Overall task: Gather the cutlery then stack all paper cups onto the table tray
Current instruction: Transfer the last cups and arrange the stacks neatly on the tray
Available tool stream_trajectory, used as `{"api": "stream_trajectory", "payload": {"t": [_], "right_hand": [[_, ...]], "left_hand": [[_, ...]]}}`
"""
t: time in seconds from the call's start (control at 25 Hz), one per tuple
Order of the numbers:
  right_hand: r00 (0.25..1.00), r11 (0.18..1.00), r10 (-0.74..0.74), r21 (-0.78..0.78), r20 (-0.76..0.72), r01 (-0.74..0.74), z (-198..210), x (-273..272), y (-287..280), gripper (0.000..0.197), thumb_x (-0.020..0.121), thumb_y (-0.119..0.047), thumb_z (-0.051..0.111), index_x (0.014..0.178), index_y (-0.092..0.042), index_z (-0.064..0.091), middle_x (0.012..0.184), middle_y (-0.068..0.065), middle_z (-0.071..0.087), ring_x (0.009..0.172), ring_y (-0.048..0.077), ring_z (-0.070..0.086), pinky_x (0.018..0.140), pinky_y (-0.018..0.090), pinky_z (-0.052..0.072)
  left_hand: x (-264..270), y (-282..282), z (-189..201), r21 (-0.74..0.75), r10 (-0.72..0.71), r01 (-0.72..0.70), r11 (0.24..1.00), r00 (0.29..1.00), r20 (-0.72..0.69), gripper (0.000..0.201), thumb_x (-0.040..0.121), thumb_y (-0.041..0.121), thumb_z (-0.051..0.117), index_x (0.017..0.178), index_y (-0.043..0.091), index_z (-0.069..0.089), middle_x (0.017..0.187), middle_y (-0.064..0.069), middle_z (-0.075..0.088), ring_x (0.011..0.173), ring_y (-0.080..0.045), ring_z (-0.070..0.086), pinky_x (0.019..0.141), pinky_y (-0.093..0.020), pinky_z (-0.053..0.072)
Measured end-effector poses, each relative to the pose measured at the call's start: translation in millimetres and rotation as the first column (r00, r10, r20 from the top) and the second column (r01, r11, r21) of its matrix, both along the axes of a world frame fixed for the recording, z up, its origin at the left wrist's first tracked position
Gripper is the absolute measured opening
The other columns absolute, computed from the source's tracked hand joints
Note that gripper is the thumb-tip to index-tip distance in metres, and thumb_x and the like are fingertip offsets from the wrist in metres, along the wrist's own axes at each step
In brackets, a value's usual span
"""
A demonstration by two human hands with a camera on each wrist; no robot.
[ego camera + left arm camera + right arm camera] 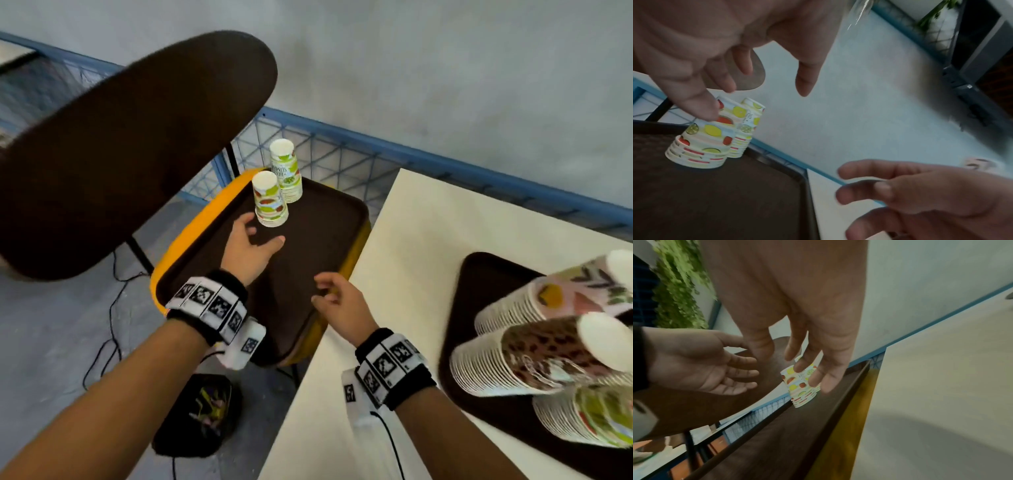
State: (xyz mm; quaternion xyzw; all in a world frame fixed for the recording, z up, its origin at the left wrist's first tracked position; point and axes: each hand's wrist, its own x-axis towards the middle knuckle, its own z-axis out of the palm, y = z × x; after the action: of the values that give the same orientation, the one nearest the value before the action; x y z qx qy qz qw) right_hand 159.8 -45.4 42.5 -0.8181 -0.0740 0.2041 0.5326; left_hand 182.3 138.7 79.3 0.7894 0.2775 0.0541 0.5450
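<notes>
Paper cups are what I am after, and I judge they will handle as light, thin things: easy to lift, easy to crush if I squeeze the wall, and quick to tip when knocked. Nested together they stiffen one another, so I would take a pile low around its ribbed lower part, with fingers spread around it, not pinch the single cup on top.

Nearest me, my right hand (337,298) hangs over the near edge of the brown tray (325,219), fingers loosely bent and holding nothing. My left hand (251,248) is further in over that tray, palm open, thumb out, also holding nothing, its fingertips just beside the nearer pile of cups (269,198).

That pile stands upside down, white bottom up, printed with lemons, limes and red fruit, with a band of stacked rims at its foot. Touching or almost touching it behind stands the second pile (286,169), of the same print and a little taller. Both sit at the far end of the tray, which rests on a yellow seat beside the tabletop (428,240).

Off to my right, on the tabletop, another tray (479,274) holds long piles of cups (520,356) lying blurred.
</notes>
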Motion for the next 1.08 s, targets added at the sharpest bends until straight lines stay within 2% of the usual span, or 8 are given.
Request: {"api": "stream_trajectory", "payload": {"t": [0.08,0.2,0.36,0.56,0.64,0.76,0.92,1.08], "right_hand": [[0.997,0.997,-0.08,0.01,0.023,0.08,-7.7,29.7,18.9,0.03,0.083,-0.008,0.063,0.11,-0.02,0.056,0.103,-0.002,0.055,0.082,0.012,0.052,0.069,0.006,0.041],[0.991,0.991,-0.136,-0.001,0.006,0.136,-21.5,53.2,35.0,0.031,0.083,-0.008,0.063,0.111,-0.019,0.054,0.106,-0.002,0.053,0.089,0.015,0.052,0.079,0.021,0.046],[0.987,0.986,-0.159,-0.043,-0.005,0.158,-37.5,65.8,39.0,0.043,0.083,-0.01,0.065,0.123,-0.016,0.05,0.113,-0.003,0.05,0.097,0.013,0.05,0.084,0.019,0.042],[0.989,0.987,-0.15,-0.063,-0.01,0.149,-53.2,87.6,46.5,0.07,0.07,-0.021,0.076,0.13,-0.022,0.042,0.124,-0.005,0.048,0.112,0.012,0.049,0.099,0.027,0.043],[0.99,0.989,-0.142,-0.034,-0.016,0.141,-61.8,92.8,53.1,0.088,0.058,-0.031,0.081,0.135,-0.026,0.037,0.133,-0.002,0.05,0.121,0.013,0.05,0.104,0.033,0.043],[0.99,0.99,-0.137,-0.036,-0.026,0.136,-68.4,93.9,56.0,0.085,0.054,-0.024,0.085,0.128,-0.024,0.043,0.123,-0.001,0.057,0.114,0.015,0.055,0.099,0.032,0.046],[0.994,0.991,-0.106,-0.075,0.04,0.109,-65.5,91.9,53.8,0.08,0.055,-0.019,0.086,0.124,-0.02,0.046,0.12,0.002,0.053,0.111,0.015,0.051,0.099,0.026,0.041],[0.983,0.982,-0.183,-0.05,0.034,0.184,-65.8,94.7,51.1,0.084,0.056,-0.015,0.085,0.128,-0.018,0.043,0.124,0.004,0.052,0.114,0.016,0.051,0.101,0.028,0.042]], "left_hand": [[48.4,23.7,-10.5,0.095,-0.025,0.02,0.995,0.998,0.05,0.083,0.072,0.021,0.077,0.14,0.012,0.03,0.139,-0.011,0.041,0.128,-0.021,0.042,0.108,-0.032,0.034],[100.0,41.6,-22.2,0.149,-0.047,0.04,0.988,0.998,0.044,0.092,0.07,0.027,0.078,0.144,0.014,0.024,0.15,-0.007,0.032,0.138,-0.021,0.032,0.113,-0.032,0.025],[133.5,48.6,-40.3,0.103,-0.062,0.059,0.993,0.998,0.033,0.067,0.071,0.028,0.077,0.13,0.018,0.044,0.131,-0.005,0.055,0.121,-0.023,0.051,0.104,-0.037,0.041],[91.9,11.8,-44.1,0.031,-0.335,0.334,0.942,0.936,0.106,0.045,0.067,0.014,0.079,0.1,0.031,0.054,0.102,0.004,0.061,0.091,-0.01,0.056,0.073,-0.011,0.045],[69.7,4.7,-42.2,0.005,-0.456,0.457,0.889,0.885,0.094,0.047,0.066,0.015,0.08,0.098,0.036,0.053,0.101,0.009,0.06,0.09,-0.003,0.056,0.072,-0.004,0.044],[69.9,7.8,-36.7,-0.019,-0.587,0.588,0.809,0.809,0.035,0.038,0.064,0.034,0.078,0.094,0.035,0.055,0.103,0.008,0.059,0.096,-0.007,0.056,0.082,-0.014,0.045],[142.4,33.7,-23.1,0.196,-0.174,0.134,0.971,0.964,0.202,0.071,0.066,0.035,0.077,0.126,0.014,0.047,0.132,-0.01,0.043,0.124,-0.019,0.042,0.106,-0.023,0.03],[200.2,42.1,-13.6,0.097,-0.142,0.127,0.987,0.977,0.161,0.099,0.068,0.023,0.08,0.145,0.015,0.02,0.139,-0.002,0.038,0.126,-0.009,0.037,0.104,-0.019,0.026]]}}
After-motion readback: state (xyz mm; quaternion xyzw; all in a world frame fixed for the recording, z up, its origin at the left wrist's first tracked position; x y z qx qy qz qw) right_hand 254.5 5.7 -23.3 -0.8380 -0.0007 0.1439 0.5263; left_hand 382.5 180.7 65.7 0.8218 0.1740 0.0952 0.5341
